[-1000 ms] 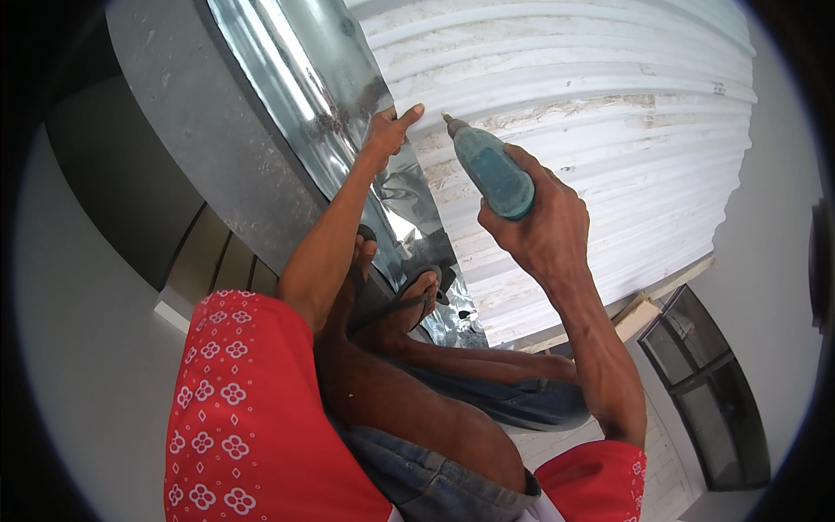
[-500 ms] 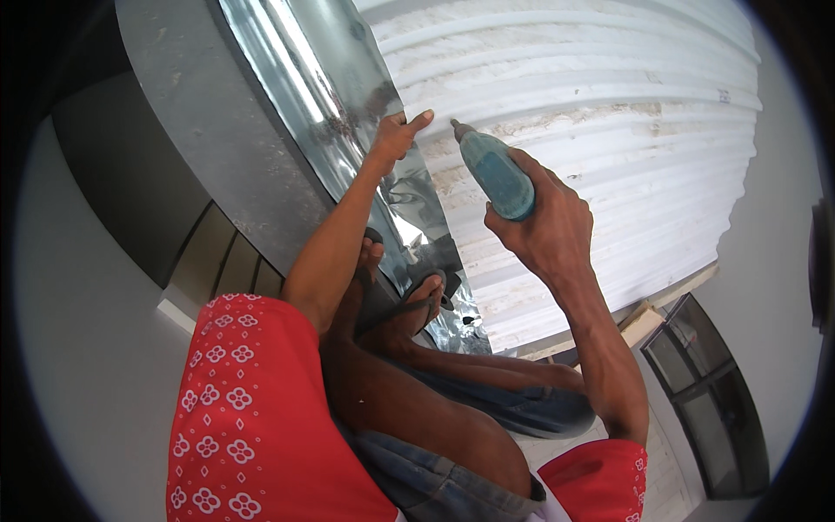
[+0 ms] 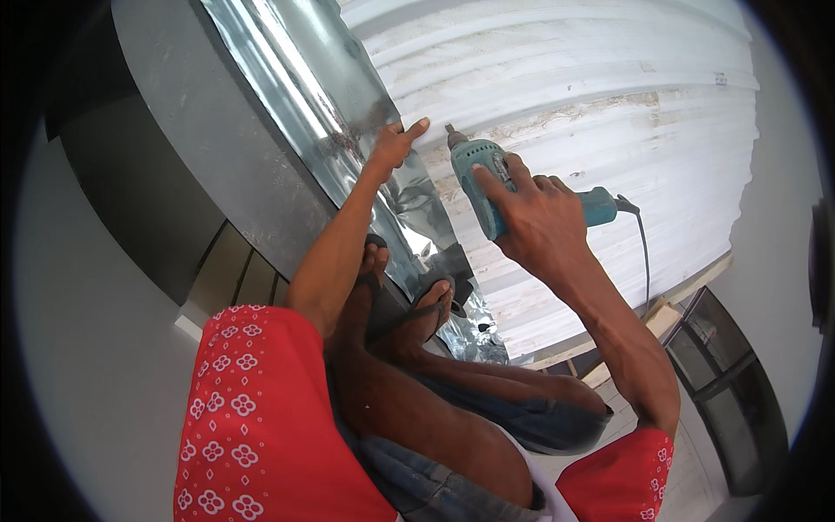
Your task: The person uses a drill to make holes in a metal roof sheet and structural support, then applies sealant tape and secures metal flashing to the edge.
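Here, your right hand (image 3: 544, 217) wraps a teal corded drill (image 3: 484, 207) over white corrugated sheeting (image 3: 600, 109) at right; your left hand (image 3: 390, 151), thumb out, touches shiny silver sheet metal (image 3: 344, 100); its grip I can't tell.

Ledge (image 3: 200, 113) sits left, metal strip (image 3: 339, 113) just right of it with my feet (image 3: 437, 298) at its near end, left hand (image 3: 393, 148) at its right edge, ribbed sheeting (image 3: 600, 130) right of that, drill (image 3: 477, 183) in my right hand (image 3: 544, 213) over the sheeting, window (image 3: 731, 383) lower right.
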Motion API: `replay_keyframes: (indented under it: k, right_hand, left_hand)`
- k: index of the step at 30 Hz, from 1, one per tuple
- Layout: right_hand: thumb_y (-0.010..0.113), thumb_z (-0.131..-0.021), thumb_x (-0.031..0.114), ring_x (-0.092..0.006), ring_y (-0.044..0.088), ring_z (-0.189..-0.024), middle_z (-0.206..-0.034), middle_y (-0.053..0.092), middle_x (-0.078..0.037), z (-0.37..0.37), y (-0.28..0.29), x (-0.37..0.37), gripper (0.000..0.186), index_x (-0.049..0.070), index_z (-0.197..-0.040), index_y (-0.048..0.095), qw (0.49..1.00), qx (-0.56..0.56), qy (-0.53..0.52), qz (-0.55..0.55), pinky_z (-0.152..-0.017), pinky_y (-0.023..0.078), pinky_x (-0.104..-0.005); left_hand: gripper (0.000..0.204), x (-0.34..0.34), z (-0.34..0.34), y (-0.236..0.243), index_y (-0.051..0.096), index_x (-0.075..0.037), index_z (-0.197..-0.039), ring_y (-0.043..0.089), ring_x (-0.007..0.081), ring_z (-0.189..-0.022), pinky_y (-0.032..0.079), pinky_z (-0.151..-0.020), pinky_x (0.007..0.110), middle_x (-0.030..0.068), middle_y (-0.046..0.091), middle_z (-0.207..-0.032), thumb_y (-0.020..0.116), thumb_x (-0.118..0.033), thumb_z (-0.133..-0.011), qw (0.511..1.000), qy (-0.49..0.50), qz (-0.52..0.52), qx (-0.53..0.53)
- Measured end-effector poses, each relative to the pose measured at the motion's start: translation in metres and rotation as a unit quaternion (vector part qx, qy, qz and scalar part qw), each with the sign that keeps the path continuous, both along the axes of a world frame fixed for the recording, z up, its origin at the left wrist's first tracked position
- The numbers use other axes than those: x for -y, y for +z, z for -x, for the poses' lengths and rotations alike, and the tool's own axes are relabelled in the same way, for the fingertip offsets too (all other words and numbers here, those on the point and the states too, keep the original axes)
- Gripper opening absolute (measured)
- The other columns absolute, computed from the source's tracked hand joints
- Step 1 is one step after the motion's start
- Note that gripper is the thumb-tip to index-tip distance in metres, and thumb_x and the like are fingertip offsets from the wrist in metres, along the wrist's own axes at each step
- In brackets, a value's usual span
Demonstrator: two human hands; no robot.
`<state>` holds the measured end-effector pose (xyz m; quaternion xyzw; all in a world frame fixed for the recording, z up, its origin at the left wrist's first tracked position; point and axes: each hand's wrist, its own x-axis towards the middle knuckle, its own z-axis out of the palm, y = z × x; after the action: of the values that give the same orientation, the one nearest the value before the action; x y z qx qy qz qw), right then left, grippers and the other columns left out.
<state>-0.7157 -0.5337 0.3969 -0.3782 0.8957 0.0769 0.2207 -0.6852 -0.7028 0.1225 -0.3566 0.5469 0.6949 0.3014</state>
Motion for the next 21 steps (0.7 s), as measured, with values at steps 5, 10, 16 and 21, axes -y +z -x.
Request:
replay_keyframes:
  k: [5,10,16,21]
  right_hand:
    - [0.085,-0.067,0.022,-0.0361,0.072,-0.087,-0.125,0.065,-0.017,-0.003,0.069,-0.017,0.069,0.015,-0.130,0.059,0.970,0.123,-0.206,0.052,-0.072,0.058,-0.0431]
    - [0.080,-0.072,0.011,-0.0186,0.071,-0.097,-0.107,0.074,-0.014,-0.050,0.111,-0.088,0.060,-0.001,-0.128,0.064,0.788,0.127,-0.535,0.275,-0.087,0.054,-0.0309]
    - [0.082,-0.070,0.011,-0.0181,0.068,-0.104,-0.113,0.073,-0.014,-0.160,0.114,-0.147,0.067,-0.002,-0.132,0.062,0.669,0.032,-0.678,0.302,-0.093,0.052,-0.0332]
    - [0.087,-0.062,0.018,-0.0298,0.069,-0.112,-0.124,0.069,-0.020,-0.292,0.089,-0.166,0.074,0.000,-0.130,0.063,0.702,0.026,-0.647,0.295,-0.097,0.053,-0.0394]
  left_hand:
    - [0.071,0.008,-0.002,0.001,0.065,0.002,-0.095,0.039,0.0076,-0.056,0.030,-0.044,0.026,-0.0013,0.045,-0.069,0.068,-0.068,-0.084,0.992,-0.084,0.082,0.043]
    - [0.043,0.037,-0.032,0.012,0.061,0.003,-0.123,0.048,0.0083,-0.062,0.041,-0.049,0.026,0.0041,0.060,-0.086,0.047,-0.033,-0.103,0.999,0.000,0.017,-0.036]
    - [0.034,-0.025,-0.043,0.102,0.073,-0.004,-0.118,0.059,0.0122,-0.089,0.047,-0.090,0.029,0.0030,0.068,-0.097,0.065,-0.031,-0.100,0.947,-0.164,0.145,-0.235]
    - [0.030,-0.101,-0.071,0.131,0.069,0.000,-0.117,0.061,0.0082,-0.073,0.044,-0.056,0.022,0.0066,0.074,-0.089,0.066,-0.021,-0.096,0.964,-0.241,-0.021,-0.114]
